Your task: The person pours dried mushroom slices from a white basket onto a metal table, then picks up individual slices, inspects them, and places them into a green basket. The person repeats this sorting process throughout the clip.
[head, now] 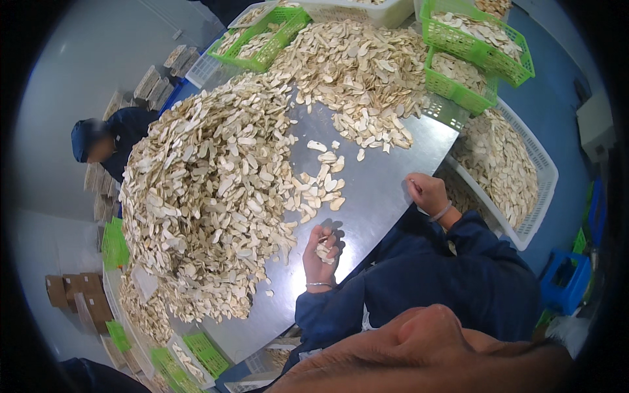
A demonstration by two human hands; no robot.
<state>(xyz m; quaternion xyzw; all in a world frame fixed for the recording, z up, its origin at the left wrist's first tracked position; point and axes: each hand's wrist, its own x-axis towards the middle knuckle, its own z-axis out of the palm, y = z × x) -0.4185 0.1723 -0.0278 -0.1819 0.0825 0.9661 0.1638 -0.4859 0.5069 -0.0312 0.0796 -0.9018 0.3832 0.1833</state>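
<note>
My left hand [322,255] is palm up above the metal tabletop [378,196], its fingers curled around several dried pale slices [323,251]. My right hand [426,194] is closed at the table's near edge; I see nothing in it, though its inner side is hidden. A small scatter of loose slices [322,184] lies on the metal ahead of my left hand. Beyond that rises a large heap of the same dried slices [211,196]. A second heap [363,73] spreads across the far side of the table, with a few slices trailing toward me.
Green plastic baskets of slices [476,44] stand stacked at far right. A large white crate [545,182] full of slices sits beside my right arm. Another green basket [265,54] is at the back. A person in blue [123,137] is across the heap. A blue stool [565,280] stands right.
</note>
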